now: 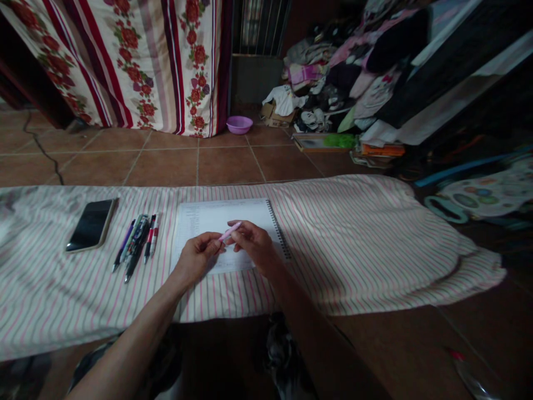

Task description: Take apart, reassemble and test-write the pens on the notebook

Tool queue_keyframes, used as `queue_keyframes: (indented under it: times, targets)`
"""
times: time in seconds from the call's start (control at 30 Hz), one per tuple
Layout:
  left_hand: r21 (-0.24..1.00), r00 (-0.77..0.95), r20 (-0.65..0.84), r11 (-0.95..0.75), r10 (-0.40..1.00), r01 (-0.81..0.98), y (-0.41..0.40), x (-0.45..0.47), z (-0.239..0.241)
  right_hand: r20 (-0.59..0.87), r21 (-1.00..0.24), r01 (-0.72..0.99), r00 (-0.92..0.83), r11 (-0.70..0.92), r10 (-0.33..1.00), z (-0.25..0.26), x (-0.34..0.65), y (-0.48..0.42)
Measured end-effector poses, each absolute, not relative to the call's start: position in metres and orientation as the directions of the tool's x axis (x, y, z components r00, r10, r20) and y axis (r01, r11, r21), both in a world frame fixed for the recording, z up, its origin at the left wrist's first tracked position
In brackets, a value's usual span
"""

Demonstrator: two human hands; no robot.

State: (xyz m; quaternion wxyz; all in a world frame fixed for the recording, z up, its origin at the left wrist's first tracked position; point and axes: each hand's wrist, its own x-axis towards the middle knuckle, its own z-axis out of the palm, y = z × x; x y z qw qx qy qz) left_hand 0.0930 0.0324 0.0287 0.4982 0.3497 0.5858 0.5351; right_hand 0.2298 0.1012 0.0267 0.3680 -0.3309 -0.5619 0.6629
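A slim pink pen [230,231] is held tilted above a spiral notebook [245,208], its upper end pointing right. My left hand [197,254] is closed in a pinch on the pen's lower end, the fingers partly curled. At the upper end, my right hand [255,243] has its thumb and fingers closed about the pen. Both hands hide part of the open page, which carries writing along its left side. The wire binding runs down the notebook's right edge.
Several pens [136,241] lie left of the notebook, with a dark-screened phone [92,223] beyond them. A striped cloth [353,239] lies under everything. Farther off are a floral curtain [154,66], a purple basin [239,125] and a heap of clothes [341,78].
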Motion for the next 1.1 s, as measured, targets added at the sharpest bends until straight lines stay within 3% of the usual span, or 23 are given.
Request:
queue_keyframes:
  times: [0.27, 0.47, 0.83, 1.1]
  targets:
    - [0.975, -0.253, -0.222, 0.207, 0.942, -0.084, 0.032, 0.094, 0.028, -0.004, -0.996, -0.075, -0.463, -0.044, 0.886, 0.012, 0.226, 0.106]
    - [0.977, -0.254, -0.208, 0.188, 0.945, -0.099, 0.032, 0.093, 0.027, -0.068, -0.985, -0.107, -0.495, -0.139, 0.866, 0.018, 0.227, 0.102]
    - [0.978, -0.263, -0.209, 0.199, 0.942, -0.065, 0.033, 0.090, 0.026, -0.062, -0.995, -0.045, -0.468, -0.094, 0.881, 0.018, 0.227, 0.103]
    - [0.967, -0.268, -0.241, 0.206, 0.933, -0.150, 0.033, 0.090, 0.024, -0.132, -0.983, -0.055, -0.433, -0.173, 0.892, 0.022, 0.228, 0.101]
